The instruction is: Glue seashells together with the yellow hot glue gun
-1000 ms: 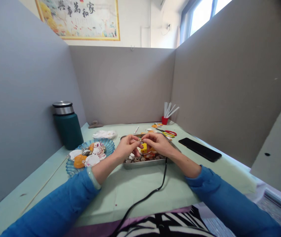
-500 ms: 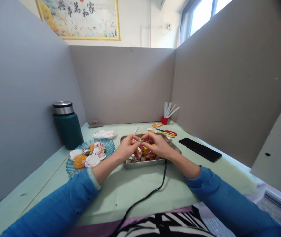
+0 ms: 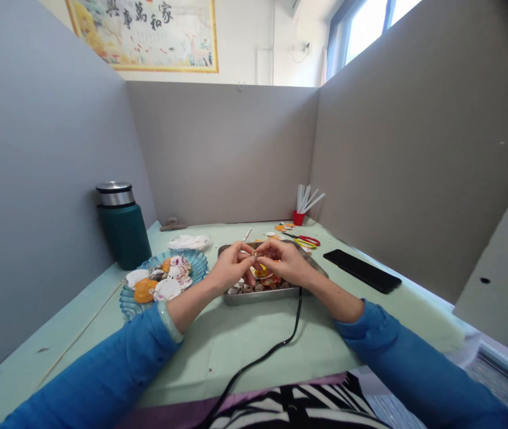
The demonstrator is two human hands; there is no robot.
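My left hand [image 3: 234,265] and my right hand [image 3: 284,262] meet above a metal tray [image 3: 260,296], thumbs and fingertips pinched together. Between the fingertips is something small that I cannot make out. Inside the tray lie several brown, shell-like pieces [image 3: 259,288] and some orange and yellow pieces, partly hidden beneath my hands. To the left of my left hand stands a blue scalloped plate [image 3: 199,262] heaped with white, orange and patterned flat pieces [image 3: 167,289].
A green bottle [image 3: 124,235] stands at the left, with a clear plastic bag [image 3: 189,242] behind the plate. Scissors [image 3: 306,241], a red cup [image 3: 298,218] of white strips and a black phone [image 3: 361,270] lie toward the right. A black cable [image 3: 276,351] runs across the front.
Both hands stay pinched together over the tray, with only slight finger movement. The view has shifted very slightly.
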